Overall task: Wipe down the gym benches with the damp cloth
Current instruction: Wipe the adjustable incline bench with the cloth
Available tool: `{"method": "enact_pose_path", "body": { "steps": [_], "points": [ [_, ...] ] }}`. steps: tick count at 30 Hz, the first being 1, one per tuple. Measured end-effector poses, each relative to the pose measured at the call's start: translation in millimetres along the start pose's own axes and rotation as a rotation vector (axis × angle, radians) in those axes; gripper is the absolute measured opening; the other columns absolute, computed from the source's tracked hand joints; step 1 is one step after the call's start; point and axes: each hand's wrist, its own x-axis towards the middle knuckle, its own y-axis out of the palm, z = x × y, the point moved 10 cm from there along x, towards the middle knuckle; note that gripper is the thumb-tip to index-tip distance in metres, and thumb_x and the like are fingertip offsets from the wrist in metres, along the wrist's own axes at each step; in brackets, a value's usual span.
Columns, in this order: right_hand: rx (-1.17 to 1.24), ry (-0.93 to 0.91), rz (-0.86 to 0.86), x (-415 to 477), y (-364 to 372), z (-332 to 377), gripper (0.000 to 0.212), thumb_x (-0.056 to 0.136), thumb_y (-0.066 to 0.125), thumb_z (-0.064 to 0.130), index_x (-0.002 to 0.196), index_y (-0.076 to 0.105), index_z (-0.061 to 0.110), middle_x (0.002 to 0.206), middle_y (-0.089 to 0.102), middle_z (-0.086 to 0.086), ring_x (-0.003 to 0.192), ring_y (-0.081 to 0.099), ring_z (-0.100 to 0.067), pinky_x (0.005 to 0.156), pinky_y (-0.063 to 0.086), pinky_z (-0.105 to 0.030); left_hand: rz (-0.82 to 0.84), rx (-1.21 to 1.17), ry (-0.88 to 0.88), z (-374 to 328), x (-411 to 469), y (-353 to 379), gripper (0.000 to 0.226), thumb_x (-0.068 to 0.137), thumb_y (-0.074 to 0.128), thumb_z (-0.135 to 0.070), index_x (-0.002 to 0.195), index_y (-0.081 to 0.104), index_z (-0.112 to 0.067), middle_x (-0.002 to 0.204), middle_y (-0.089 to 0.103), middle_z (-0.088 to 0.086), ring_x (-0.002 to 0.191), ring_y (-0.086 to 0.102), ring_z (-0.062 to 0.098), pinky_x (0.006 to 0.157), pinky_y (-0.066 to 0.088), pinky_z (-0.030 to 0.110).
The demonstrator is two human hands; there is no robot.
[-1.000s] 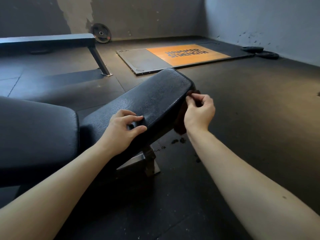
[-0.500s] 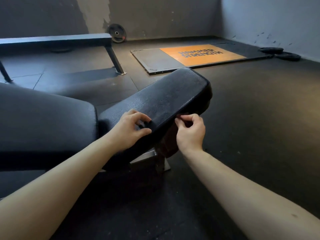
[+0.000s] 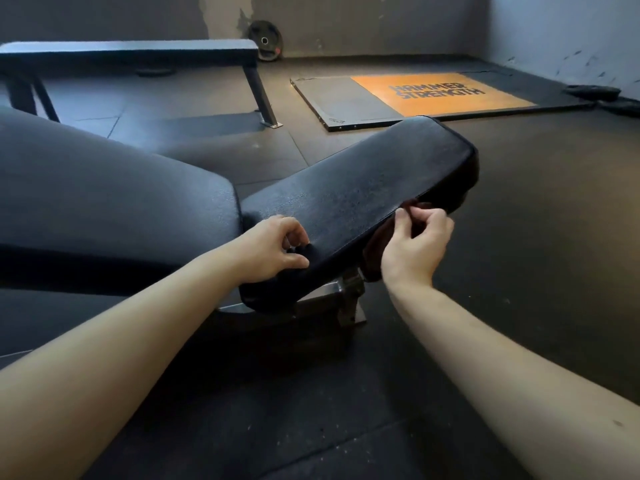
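We are wiping the seat pad along its side; the far bench is probably waiting its turn. Our left hand is gripping the pad's near edge, our right hand pinching the cloth against it.

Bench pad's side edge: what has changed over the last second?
The right hand, pinching the dark cloth, slid along the side edge of the bench pad toward the person, then partway back out. The left hand kept gripping the pad's near edge.
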Motion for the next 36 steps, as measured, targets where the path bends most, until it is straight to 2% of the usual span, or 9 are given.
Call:
{"method": "enact_pose_path", "body": {
  "steps": [4, 11, 15, 19, 23, 27, 31, 34, 36],
  "points": [
    [0.025, 0.006, 0.031, -47.7, 21.7, -3.8, 0.012, 0.096, 0.070, 0.014, 0.093, 0.059, 0.017, 0.113, 0.051, -0.005, 0.097, 0.055, -0.004, 0.104, 0.044, -0.024, -0.021, 0.015, -0.018, 7.7, 0.2, -0.7, 0.030, 0.077, 0.086, -0.030, 0.084, 0.057, -0.035, 0.091, 0.059, -0.006, 0.083, 0.058, 0.013, 0.078, 0.048, 0.029],
    [0.141, 0.024, 0.121, -133.3, 52.9, -14.1, 0.021, 0.093, 0.071, 0.003, 0.089, 0.057, 0.019, 0.106, 0.049, 0.003, 0.100, 0.054, 0.005, 0.097, 0.039, -0.008, -0.028, 0.059, -0.017, 8.5, -6.2, -2.0, 0.025, 0.079, 0.085, -0.023, 0.092, 0.063, -0.023, 0.086, 0.062, -0.007, 0.078, 0.058, 0.012, 0.073, 0.043, 0.024],
    [0.123, 0.069, 0.177, -121.6, 51.4, -16.9, 0.022, 0.088, 0.077, 0.007, 0.087, 0.062, 0.022, 0.103, 0.055, 0.004, 0.096, 0.058, 0.000, 0.095, 0.046, -0.018, -0.021, 0.111, -0.023, 8.5, -11.9, -2.7, 0.025, 0.078, 0.086, -0.026, 0.086, 0.062, -0.029, 0.086, 0.063, -0.007, 0.080, 0.061, 0.014, 0.076, 0.049, 0.029],
    [0.127, 0.128, -0.054, -69.5, 22.5, -18.7, 0.011, 0.089, 0.078, 0.014, 0.093, 0.068, 0.016, 0.107, 0.060, -0.005, 0.095, 0.060, -0.007, 0.104, 0.046, -0.031, 0.005, 0.264, -0.038, 4.7, -15.4, -5.8, 0.022, 0.082, 0.081, -0.037, 0.090, 0.061, -0.033, 0.094, 0.063, -0.012, 0.094, 0.060, 0.013, 0.093, 0.042, 0.035],
    [0.142, 0.144, -0.103, -71.3, 25.1, -21.4, 0.011, 0.091, 0.075, 0.015, 0.093, 0.065, 0.014, 0.110, 0.058, -0.004, 0.098, 0.060, -0.009, 0.104, 0.045, -0.023, 0.035, 0.378, -0.062, 8.8, -18.2, -8.1, 0.021, 0.083, 0.079, -0.040, 0.093, 0.061, -0.034, 0.096, 0.061, -0.016, 0.100, 0.058, 0.013, 0.092, 0.028, 0.034],
    [0.110, 0.116, 0.015, -149.2, 54.0, -31.5, 0.019, 0.089, 0.076, 0.005, 0.088, 0.059, 0.014, 0.099, 0.055, -0.005, 0.088, 0.053, 0.004, 0.093, 0.041, -0.012, 0.023, 0.349, -0.050, 9.8, -18.3, -6.6, 0.020, 0.078, 0.082, -0.035, 0.091, 0.067, -0.031, 0.090, 0.058, -0.014, 0.099, 0.062, 0.017, 0.091, 0.043, 0.034],
    [0.158, 0.321, 0.236, -197.0, 84.1, -55.1, 0.015, 0.090, 0.077, 0.015, 0.090, 0.062, 0.017, 0.108, 0.056, 0.001, 0.100, 0.060, -0.002, 0.096, 0.051, -0.027, 0.007, 0.334, -0.023, 10.2, -18.9, -7.3, 0.020, 0.075, 0.084, -0.035, 0.088, 0.069, -0.031, 0.085, 0.058, -0.013, 0.092, 0.064, 0.018, 0.086, 0.051, 0.037],
    [0.163, 0.306, 0.186, -167.4, 69.1, -48.7, 0.018, 0.086, 0.080, 0.009, 0.084, 0.065, 0.019, 0.103, 0.061, -0.004, 0.094, 0.062, -0.003, 0.092, 0.047, -0.014, 0.009, 0.306, -0.021, 10.9, -17.4, -6.9, 0.020, 0.075, 0.084, -0.035, 0.085, 0.067, -0.033, 0.082, 0.057, -0.014, 0.087, 0.061, 0.016, 0.087, 0.051, 0.037],
    [0.145, 0.231, 0.045, -130.1, 49.3, -35.7, 0.026, 0.084, 0.082, 0.012, 0.081, 0.063, 0.029, 0.099, 0.066, -0.007, 0.095, 0.065, -0.016, 0.094, 0.047, -0.019, 0.018, 0.301, -0.030, 10.3, -17.6, -6.6, 0.021, 0.076, 0.084, -0.035, 0.084, 0.065, -0.034, 0.082, 0.056, -0.014, 0.085, 0.058, 0.015, 0.087, 0.051, 0.037]
  ]
}}
